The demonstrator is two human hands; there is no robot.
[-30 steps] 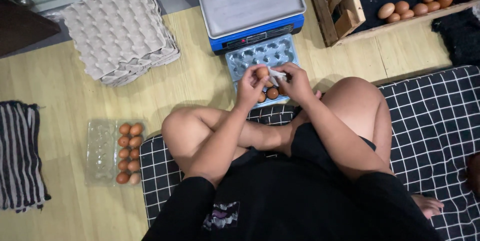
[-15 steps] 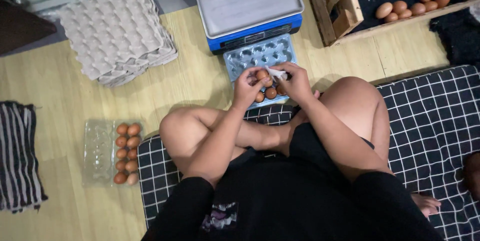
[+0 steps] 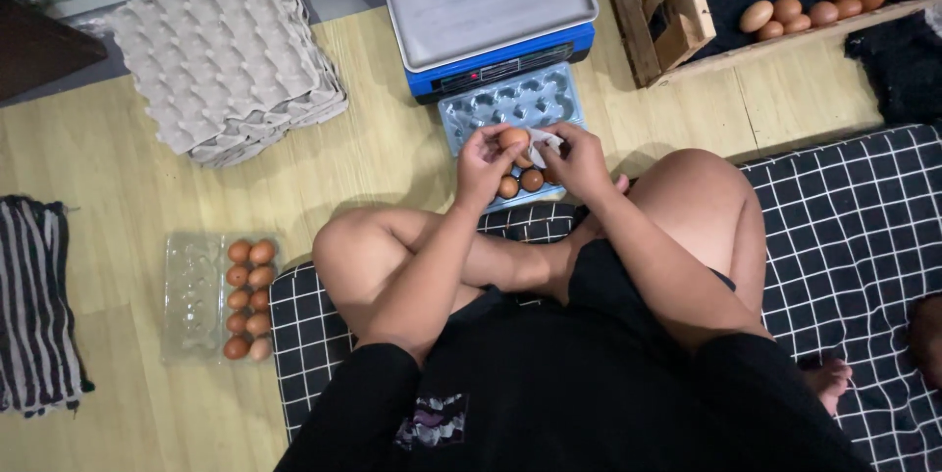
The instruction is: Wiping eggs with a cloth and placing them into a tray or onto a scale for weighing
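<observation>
Egg (image 3: 512, 137) between both hands, above tray (image 3: 510, 104).

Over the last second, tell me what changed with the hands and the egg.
Little changed. The left hand holds the same brown egg; the right hand keeps a white cloth against it, shifted slightly. The blue tray, scale and clear carton stayed in place.

Pale wooden plank floor (image 3: 128, 207) with a black-and-white checked mat (image 3: 844, 227) laid across it.
</observation>
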